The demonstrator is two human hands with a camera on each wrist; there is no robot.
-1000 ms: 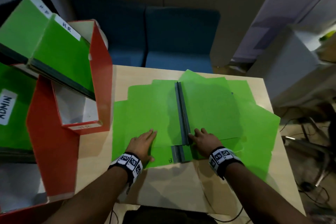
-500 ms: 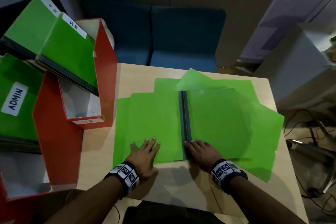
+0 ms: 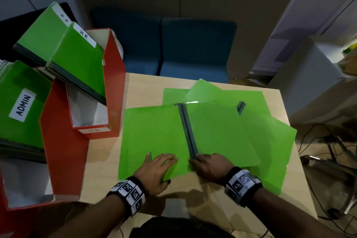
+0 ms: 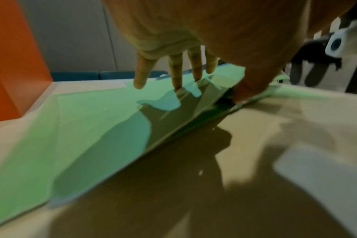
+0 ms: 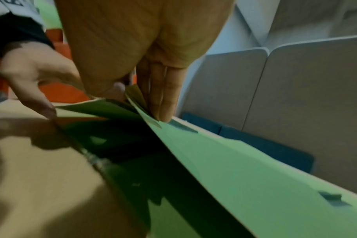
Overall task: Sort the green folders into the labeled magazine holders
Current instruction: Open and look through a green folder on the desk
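Several green folders (image 3: 216, 131) lie spread on the wooden table (image 3: 193, 199); two on top meet at their grey spines (image 3: 188, 133). My left hand (image 3: 164, 168) lies on the left folder (image 3: 150, 133) with straight fingers on top and the thumb at its raised near edge, as the left wrist view shows (image 4: 210, 83). My right hand (image 3: 199, 162) pinches the near corner of the right folder (image 5: 234, 161) by the spine, thumb against fingers (image 5: 137, 103). Two red magazine holders stand at the left, HR (image 3: 114, 91) and ADMIN (image 3: 63, 150), each holding green folders.
Blue seats (image 3: 193, 48) stand behind the table's far edge. A white cabinet (image 3: 309, 75) is at the right, with cables and a chair base (image 3: 328, 160) on the floor beside the table. Bare tabletop lies between my wrists and the near edge.
Both hands have slid back to the folders' near edge and taken hold of it. The near corners by the spines now lift off the table.
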